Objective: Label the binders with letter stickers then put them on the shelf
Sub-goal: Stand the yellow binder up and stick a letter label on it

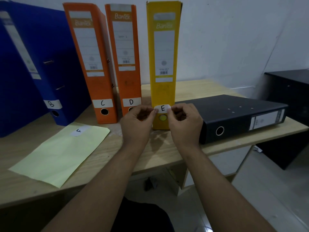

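1. The blue binder point(25, 72) is cut off by the left edge.
2. The finger hole point(131, 109) of the orange binder point(125, 47) marked D is largely hidden by the left grip point(135, 124).
3. Both ends of the E sticker point(162, 108) are covered by fingertips point(156, 111) of the left and right grip point(185, 124); contact with the yellow binder point(164, 91) cannot be told.
4. The print on the spine labels point(163, 52) is too small to be read.
5. The black cabinet point(291, 91) is cut off by the right edge.

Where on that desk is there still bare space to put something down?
Bare wood lies behind the black binder, right of the yellow binder, and along the near edge beside the pale sheet. The row of binders crowds the back left.
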`<control>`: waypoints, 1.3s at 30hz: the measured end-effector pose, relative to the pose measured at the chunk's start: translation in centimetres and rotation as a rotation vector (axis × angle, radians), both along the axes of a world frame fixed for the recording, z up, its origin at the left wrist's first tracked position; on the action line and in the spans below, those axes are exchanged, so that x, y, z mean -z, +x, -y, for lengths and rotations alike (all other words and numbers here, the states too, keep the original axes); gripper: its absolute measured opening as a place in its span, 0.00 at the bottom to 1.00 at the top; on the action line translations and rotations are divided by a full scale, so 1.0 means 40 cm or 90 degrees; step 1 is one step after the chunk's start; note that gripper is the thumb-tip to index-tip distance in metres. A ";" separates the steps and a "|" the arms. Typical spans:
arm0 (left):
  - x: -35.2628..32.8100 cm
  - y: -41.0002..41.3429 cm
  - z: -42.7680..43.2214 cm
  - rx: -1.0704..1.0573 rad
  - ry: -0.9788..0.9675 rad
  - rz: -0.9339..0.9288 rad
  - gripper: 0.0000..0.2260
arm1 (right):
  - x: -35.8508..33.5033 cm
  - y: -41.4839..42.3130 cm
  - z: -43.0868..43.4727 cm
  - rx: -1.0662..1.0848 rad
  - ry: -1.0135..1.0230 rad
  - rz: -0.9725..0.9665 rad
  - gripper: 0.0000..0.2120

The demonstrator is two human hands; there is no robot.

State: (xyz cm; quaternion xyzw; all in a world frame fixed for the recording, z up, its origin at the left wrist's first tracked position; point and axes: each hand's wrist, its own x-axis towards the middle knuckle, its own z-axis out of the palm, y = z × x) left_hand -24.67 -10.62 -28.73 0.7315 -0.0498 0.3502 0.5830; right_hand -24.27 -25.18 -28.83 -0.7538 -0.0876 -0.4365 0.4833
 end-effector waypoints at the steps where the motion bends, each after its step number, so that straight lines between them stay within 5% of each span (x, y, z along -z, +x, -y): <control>1: 0.000 0.000 0.001 0.002 -0.002 -0.002 0.05 | 0.000 -0.001 0.000 -0.001 0.001 0.000 0.03; 5: -0.001 -0.002 0.000 0.007 -0.008 -0.004 0.05 | -0.003 -0.003 -0.003 -0.011 0.016 -0.008 0.06; 11: -0.016 -0.019 0.006 0.051 -0.053 -0.015 0.14 | -0.014 -0.017 -0.012 -0.133 0.144 -0.091 0.24; 17: -0.016 -0.018 0.009 0.093 0.003 -0.041 0.20 | -0.017 -0.022 -0.016 -0.198 0.120 -0.156 0.36; 39: 0.014 0.022 -0.005 0.128 -0.159 -0.079 0.18 | -0.007 -0.006 0.000 -0.201 0.173 -0.174 0.20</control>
